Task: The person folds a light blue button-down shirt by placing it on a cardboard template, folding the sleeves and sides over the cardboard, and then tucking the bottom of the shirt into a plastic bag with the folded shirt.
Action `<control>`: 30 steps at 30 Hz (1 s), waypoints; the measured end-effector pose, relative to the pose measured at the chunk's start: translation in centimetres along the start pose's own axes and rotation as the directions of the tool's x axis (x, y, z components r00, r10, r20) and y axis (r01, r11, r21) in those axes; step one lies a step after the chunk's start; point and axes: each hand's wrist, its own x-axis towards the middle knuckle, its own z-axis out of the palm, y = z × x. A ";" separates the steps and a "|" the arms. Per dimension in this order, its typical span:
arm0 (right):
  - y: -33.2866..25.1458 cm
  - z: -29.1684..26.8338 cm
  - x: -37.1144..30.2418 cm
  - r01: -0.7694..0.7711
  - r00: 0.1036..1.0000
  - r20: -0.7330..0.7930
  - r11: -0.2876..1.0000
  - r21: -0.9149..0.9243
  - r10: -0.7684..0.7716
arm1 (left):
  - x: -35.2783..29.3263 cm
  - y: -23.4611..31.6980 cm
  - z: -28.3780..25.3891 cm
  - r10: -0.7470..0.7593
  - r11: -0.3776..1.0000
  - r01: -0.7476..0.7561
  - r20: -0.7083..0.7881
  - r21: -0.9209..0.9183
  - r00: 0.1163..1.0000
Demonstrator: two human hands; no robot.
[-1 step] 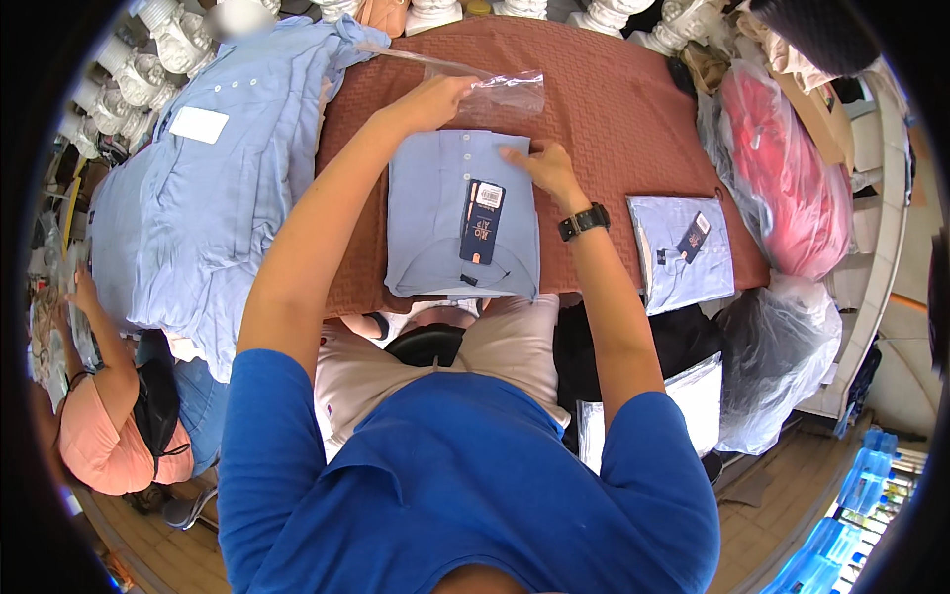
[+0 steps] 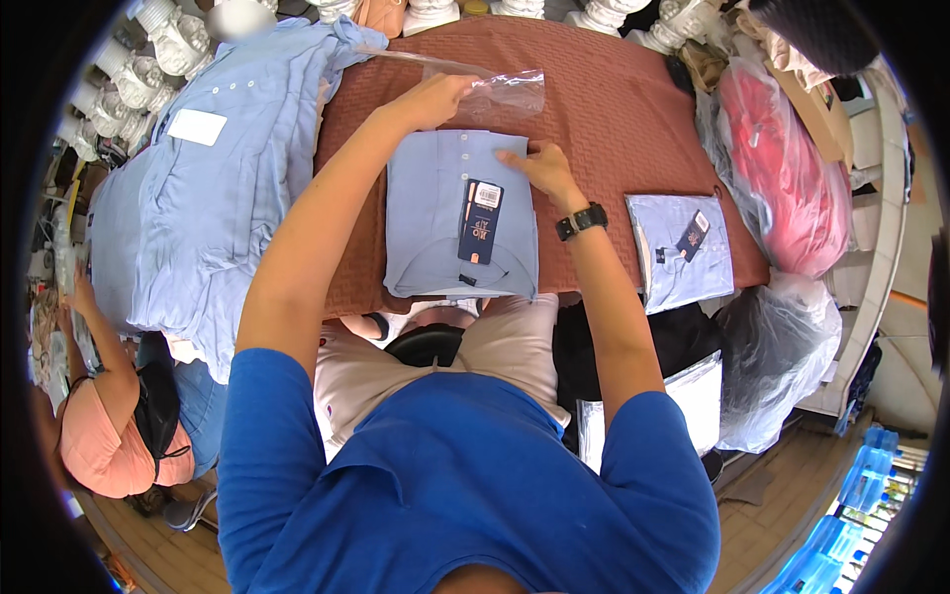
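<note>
A folded light-blue shirt (image 2: 421, 223) lies in front of me, its collar end toward me, with a dark hang tag (image 2: 481, 238) on top. My right hand (image 2: 546, 170), wearing a black wristwatch (image 2: 582, 221), grips the shirt's far right corner, thumb on top and fingers partly hidden beyond the edge. Past the shirt's far edge, my left hand (image 2: 435, 102) is closed on a clear plastic bag (image 2: 517, 92) lying flat. The left fingertips are partly hidden.
A brown cloth (image 2: 604, 109) covers the table. Unfolded blue shirts (image 2: 233, 188) are heaped at left; a smaller packed blue shirt (image 2: 683, 262) sits at right. Plastic-wrapped red goods (image 2: 782, 178) stand beyond it. Another person (image 2: 119, 426) works at the far left.
</note>
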 end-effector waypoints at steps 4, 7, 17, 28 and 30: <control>-0.3 2.3 -0.2 0.135 0.936 -0.282 0.953 -0.271 -0.213 | 1.2 -2.0 0.1 -0.030 0.970 0.016 0.054 0.241 0.998; -2.2 1.8 -0.4 0.324 0.755 -0.425 0.848 -0.418 -0.498 | 1.6 -0.5 -1.3 -0.031 0.889 -0.009 0.079 0.458 0.996; -3.1 3.3 2.7 0.280 0.922 -0.185 0.917 -0.282 -0.339 | 4.3 -1.9 -5.2 -0.479 0.831 0.130 0.577 0.541 0.662; 0.1 0.5 5.3 0.026 0.986 -0.150 0.945 -0.327 -0.078 | 4.6 -2.3 -3.0 -0.231 0.970 0.242 0.273 -0.004 0.934; -0.2 0.2 4.8 0.050 0.999 -0.006 0.988 -0.147 -0.051 | 4.2 -3.1 -2.7 -0.213 0.971 0.238 0.336 -0.036 0.917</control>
